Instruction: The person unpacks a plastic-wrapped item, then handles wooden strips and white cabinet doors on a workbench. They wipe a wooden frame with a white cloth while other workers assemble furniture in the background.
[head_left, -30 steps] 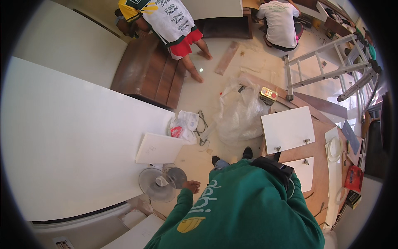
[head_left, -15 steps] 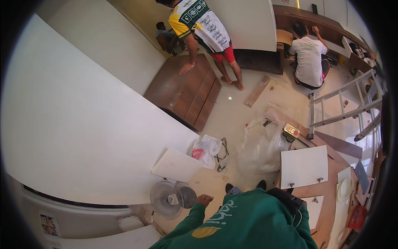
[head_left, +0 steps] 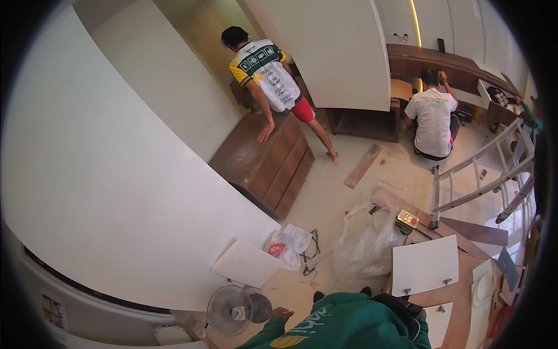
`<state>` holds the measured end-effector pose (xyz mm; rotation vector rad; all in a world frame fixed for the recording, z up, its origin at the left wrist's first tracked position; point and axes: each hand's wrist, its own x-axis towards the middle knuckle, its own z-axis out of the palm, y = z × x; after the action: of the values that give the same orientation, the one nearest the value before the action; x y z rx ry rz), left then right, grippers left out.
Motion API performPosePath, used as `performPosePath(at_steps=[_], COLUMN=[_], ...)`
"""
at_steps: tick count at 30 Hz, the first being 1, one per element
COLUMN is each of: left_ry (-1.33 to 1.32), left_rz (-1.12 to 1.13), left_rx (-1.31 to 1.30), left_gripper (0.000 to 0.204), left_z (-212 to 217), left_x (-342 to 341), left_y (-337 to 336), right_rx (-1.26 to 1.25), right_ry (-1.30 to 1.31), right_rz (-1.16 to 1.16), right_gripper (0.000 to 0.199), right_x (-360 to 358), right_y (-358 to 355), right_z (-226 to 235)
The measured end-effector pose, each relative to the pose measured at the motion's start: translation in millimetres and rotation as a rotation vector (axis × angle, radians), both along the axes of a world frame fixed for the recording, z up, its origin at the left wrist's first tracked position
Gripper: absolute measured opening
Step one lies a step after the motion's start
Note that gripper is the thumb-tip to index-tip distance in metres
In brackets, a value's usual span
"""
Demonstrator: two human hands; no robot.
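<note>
My left hand (head_left: 282, 314) hangs at my side below the green sleeve, its fingers loosely curled, with nothing visible in them. Nearest to it is a fan (head_left: 216, 311) with a round, see-through cage, just to its left and apart from it. My right hand is out of sight; only the right sleeve (head_left: 419, 331) shows, beside a black bag (head_left: 408, 309) against my body. To the right lie white cabinet doors (head_left: 424, 264) with metal hinges, on a brown board surface (head_left: 462, 308).
A large white panel (head_left: 116, 174) fills the left. Ahead stands a brown drawer chest (head_left: 250, 151), a person's (head_left: 267, 75) hand on it. Another person (head_left: 431, 116) squats by a desk. Clear plastic sheeting (head_left: 366, 244), a wooden strip (head_left: 363, 167) and an aluminium ladder (head_left: 476, 195) occupy the floor.
My view has tilted up, so the room sits lower in the picture. The person at the chest has leaned forward over it. My left hand stays beside the fan, fingers curled.
</note>
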<state>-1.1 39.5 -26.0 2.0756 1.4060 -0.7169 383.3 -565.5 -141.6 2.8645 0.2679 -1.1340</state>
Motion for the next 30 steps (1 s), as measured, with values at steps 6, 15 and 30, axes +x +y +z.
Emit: performPosePath(at_steps=[6,15,30], left_ry=[-0.039,0.007,0.084], left_rz=[-0.002,-0.001,-0.074], left_rx=[0.050,-0.059,-0.097], left_gripper=[0.059,0.061,0.057], left_z=[0.2,15.0,31.1], left_x=[9.4,23.8,20.7], left_y=[-0.5,-2.8,-3.0], right_rx=[-0.008,0.015,0.113], right_ry=[0.023,0.001,-0.187], right_rz=[0.062,-0.076,-0.205], right_gripper=[0.034,0.035,0.036], right_x=[-5.2,-16.6,49.9], right_y=[-10.6,-23.7,49.8], right_z=[-1.8,-14.2,-12.5])
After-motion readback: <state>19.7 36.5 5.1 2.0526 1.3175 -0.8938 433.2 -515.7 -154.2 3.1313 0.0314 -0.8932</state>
